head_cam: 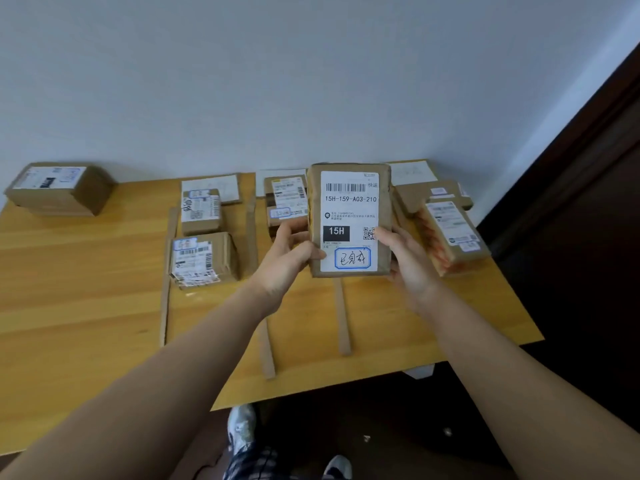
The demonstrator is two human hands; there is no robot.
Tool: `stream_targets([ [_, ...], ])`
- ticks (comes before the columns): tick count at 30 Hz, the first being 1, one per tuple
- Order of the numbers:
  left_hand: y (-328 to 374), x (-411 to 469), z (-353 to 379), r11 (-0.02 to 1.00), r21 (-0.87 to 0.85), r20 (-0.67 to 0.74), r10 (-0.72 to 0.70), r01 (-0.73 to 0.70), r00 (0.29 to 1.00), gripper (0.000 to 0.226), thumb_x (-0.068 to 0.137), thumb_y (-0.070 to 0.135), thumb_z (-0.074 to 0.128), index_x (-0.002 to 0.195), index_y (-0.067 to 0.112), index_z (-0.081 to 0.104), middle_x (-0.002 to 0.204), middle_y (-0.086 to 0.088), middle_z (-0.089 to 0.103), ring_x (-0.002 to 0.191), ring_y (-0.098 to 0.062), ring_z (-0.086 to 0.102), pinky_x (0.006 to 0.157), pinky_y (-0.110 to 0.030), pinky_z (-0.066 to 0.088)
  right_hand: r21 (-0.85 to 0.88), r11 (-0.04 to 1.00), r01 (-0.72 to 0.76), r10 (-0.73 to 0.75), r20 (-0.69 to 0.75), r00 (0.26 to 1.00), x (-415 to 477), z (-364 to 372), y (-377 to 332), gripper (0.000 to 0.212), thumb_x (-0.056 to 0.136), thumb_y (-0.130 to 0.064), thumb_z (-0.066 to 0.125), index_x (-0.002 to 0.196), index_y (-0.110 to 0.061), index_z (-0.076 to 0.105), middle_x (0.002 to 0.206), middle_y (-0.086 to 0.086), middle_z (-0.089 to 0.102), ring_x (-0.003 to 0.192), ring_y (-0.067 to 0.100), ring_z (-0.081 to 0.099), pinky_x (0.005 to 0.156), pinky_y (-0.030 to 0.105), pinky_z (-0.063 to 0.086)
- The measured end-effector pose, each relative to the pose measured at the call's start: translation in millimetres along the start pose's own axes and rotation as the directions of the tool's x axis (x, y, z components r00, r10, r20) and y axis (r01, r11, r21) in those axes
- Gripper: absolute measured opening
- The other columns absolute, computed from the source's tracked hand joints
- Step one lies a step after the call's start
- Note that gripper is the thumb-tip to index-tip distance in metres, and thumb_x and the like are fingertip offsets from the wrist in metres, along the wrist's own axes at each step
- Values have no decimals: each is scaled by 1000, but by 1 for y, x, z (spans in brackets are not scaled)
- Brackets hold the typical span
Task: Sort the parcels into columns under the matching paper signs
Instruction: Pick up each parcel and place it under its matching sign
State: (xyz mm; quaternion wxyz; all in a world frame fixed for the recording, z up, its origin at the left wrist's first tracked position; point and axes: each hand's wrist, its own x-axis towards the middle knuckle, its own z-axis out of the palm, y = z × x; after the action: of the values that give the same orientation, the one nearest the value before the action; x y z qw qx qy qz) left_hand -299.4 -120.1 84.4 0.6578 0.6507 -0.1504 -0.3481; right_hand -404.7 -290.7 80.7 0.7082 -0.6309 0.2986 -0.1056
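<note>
You grasp the parcel upright in left hand and right hand, label facing you, likely to read it for sorting.

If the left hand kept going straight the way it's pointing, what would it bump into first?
Probably the held parcel, which the left hand already grips. Past that, likely the parcels of the middle column, though depth is hard to judge.

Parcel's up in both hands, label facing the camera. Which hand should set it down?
Probably left, though the target column isn't readable. The held parcel hangs over the middle lane; the left hand is beside that lane's open tabletop, while the right hand sits next to the right column's parcel.
</note>
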Motion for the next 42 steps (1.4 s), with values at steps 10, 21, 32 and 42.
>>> stream_targets([
  [10,-5,21,28,998,-37,-1,-53,53,999,68,72,21,59,137,16,37,123,-8,63,109,-21,62,81,-24,48,67,997,-31,34,-32,999,17,-30,-9,40,89,-30,64,125,-23,47,105,0,71,100,18,66,87,38,53],
  [21,-10,46,71,986,9,102,-165,165,981,60,68,25,58,126,22,43,110,-5,71,104,-20,65,89,-30,47,9,995,-100,100,-53,994,40,-78,-10,60,80,-57,65,127,-24,49,106,-4,73,98,16,69,88,41,55],
  [32,-53,62,167,933,190,104,-329,306,939,49,85,48,61,129,29,49,124,5,64,115,-14,58,100,-35,43,-43,961,-273,271,-53,961,46,-195,20,48,85,-43,66,125,-23,51,107,3,72,102,25,66,92,46,51],
  [42,-87,55,213,916,240,-150,-292,321,945,26,97,35,48,116,19,56,113,0,64,103,-19,61,91,-35,50,-214,912,-350,359,0,933,42,-247,46,47,87,-37,64,129,-21,48,105,-1,68,97,15,63,83,32,48],
])
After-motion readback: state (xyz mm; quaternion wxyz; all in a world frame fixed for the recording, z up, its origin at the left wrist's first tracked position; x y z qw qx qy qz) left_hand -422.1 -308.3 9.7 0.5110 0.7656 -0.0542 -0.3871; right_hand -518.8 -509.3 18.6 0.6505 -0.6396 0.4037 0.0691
